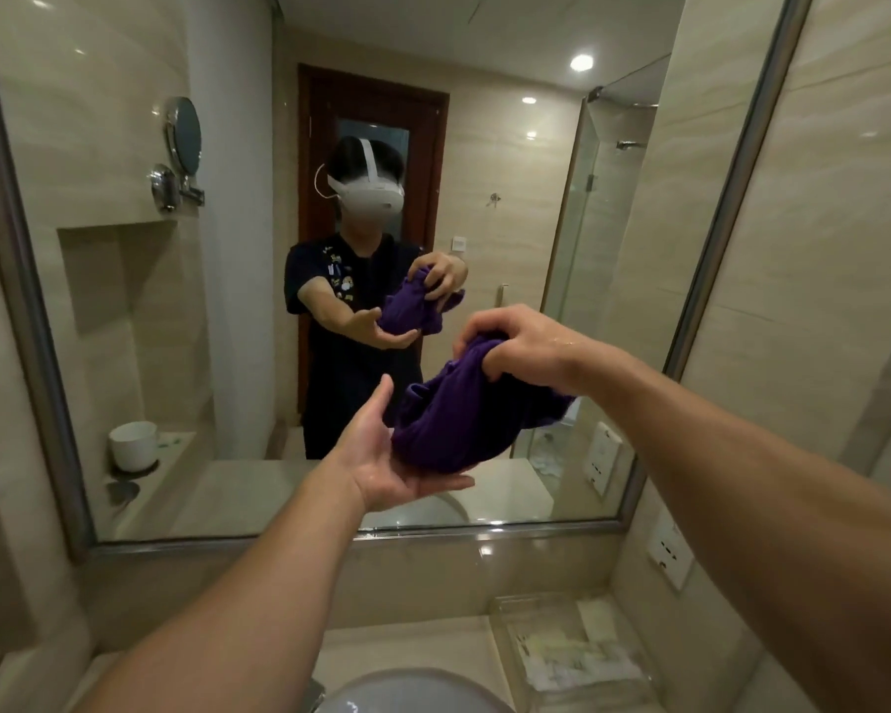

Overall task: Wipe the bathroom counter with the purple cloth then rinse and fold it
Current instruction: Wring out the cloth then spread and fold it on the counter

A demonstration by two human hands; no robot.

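The purple cloth (pixel 453 419) is held bunched in mid-air above the basin (pixel 412 692), facing the mirror (pixel 227 352). The right hand (pixel 520 347) grips its upper end, fingers curled into the fabric. The left hand (pixel 387 465) lies palm up beneath, fingers straight, supporting the lower folds. Judged step: start of folding. The next move calls for finding an edge and spreading the cloth. The beige counter (pixel 407 645) is glossy, and a clear tray (pixel 577 656) stands at its right.

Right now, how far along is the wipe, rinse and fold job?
Wiping and rinsing can't be confirmed, though the wet wrists hint at rinsing. In hand: the right grip holds the bunched purple cloth over the open left grip, above the sink. Folding remains.
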